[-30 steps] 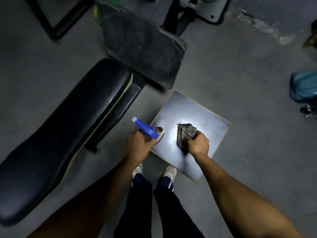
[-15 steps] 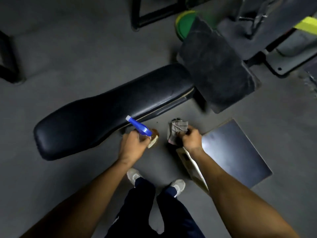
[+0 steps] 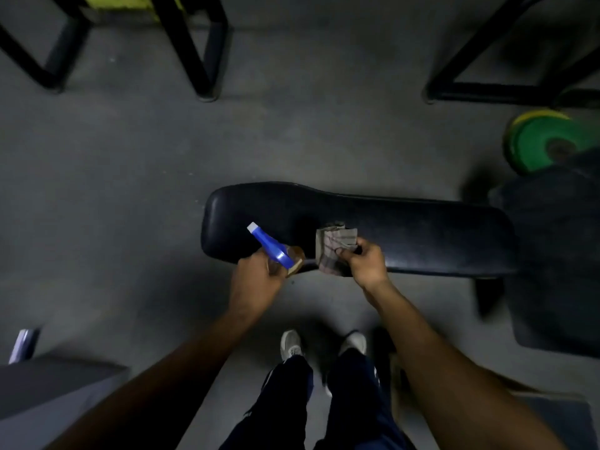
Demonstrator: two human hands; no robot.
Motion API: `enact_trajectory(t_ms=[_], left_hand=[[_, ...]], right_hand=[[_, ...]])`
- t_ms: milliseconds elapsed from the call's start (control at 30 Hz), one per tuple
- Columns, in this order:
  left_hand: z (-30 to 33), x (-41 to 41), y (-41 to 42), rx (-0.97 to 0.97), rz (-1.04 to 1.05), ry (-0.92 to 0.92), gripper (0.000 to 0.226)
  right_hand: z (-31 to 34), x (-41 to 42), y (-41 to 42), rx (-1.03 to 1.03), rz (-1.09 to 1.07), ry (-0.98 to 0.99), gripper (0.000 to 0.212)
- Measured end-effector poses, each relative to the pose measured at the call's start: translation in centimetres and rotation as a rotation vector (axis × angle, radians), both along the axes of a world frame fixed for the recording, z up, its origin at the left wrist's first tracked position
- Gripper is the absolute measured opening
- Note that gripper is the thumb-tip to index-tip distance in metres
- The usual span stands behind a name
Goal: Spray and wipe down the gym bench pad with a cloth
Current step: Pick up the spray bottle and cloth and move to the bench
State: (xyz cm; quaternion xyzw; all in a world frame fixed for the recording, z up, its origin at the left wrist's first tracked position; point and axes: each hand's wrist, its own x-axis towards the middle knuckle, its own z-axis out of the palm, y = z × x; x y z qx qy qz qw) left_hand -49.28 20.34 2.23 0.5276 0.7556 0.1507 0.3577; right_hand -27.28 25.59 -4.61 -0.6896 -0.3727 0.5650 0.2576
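Note:
The black padded bench pad (image 3: pixel 406 232) lies across the middle of the head view, its rounded end at the left. My left hand (image 3: pixel 256 277) grips a spray bottle (image 3: pixel 276 250) with a blue trigger head and white nozzle, which points up-left over the pad's near left corner. My right hand (image 3: pixel 367 261) pinches a folded grey-brown cloth (image 3: pixel 334 246) held over the pad's near edge. Whether the cloth touches the pad I cannot tell.
Black metal frame legs (image 3: pixel 198 50) stand on the grey floor beyond the bench, more at the top right (image 3: pixel 470 89). A green and yellow weight plate (image 3: pixel 539 141) sits at the right by a dark upright pad (image 3: pixel 558 254). A grey box (image 3: pixel 48 391) is at the lower left. My feet (image 3: pixel 292 344) stand close to the bench.
The view has swung left, so the bench now lies level in front of me. Both hands have come over the pad's near edge, still holding bottle and cloth.

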Motion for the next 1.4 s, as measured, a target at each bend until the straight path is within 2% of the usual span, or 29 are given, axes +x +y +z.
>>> enact_trajectory(t_ms=[133, 267, 367, 633, 800, 900, 1067, 1233, 1400], left_hand=[[-0.6, -4.0, 0.8, -0.019, 0.183, 0.042, 0.011], [-1.6, -6.2, 0.7, 0.001, 0.315, 0.048, 0.013], [-3.1, -6.8, 0.5, 0.011, 0.413, 0.055, 0.020], [-6.7, -6.9, 0.4, -0.030, 0.600, 0.025, 0.026], [-7.3, -7.1, 1.1, -0.068, 0.591, 0.041, 0.026], [-7.0, -7.3, 1.7, -0.054, 0.576, 0.037, 0.026], [-5.7, -7.4, 2.6, -0.038, 0.476, 0.002, 0.024], [-3.5, -7.6, 3.6, -0.042, 0.314, -0.059, 0.028], [-0.6, -6.8, 5.9, -0.173, -0.065, -0.094, 0.024]], right_hand=[[-1.9, -4.8, 4.5, -0.022, 0.128, 0.023, 0.020], [-5.7, -9.6, 8.4, -0.043, 0.303, 0.008, 0.017], [-8.9, -13.3, 11.1, -0.053, 0.451, 0.003, 0.027], [-14.8, -19.8, 14.3, -0.194, 0.517, 0.042, 0.032], [-16.4, -17.9, 14.6, -0.303, 0.600, -0.136, 0.051], [-16.4, -16.1, 14.5, -0.306, 0.657, -0.173, 0.056], [-12.7, -13.6, 12.8, -0.131, 0.748, -0.224, 0.051], [-5.9, -13.3, 10.3, -0.021, 0.736, -0.011, 0.053], [2.7, -10.3, 7.5, 0.113, 0.700, 0.244, 0.072]])
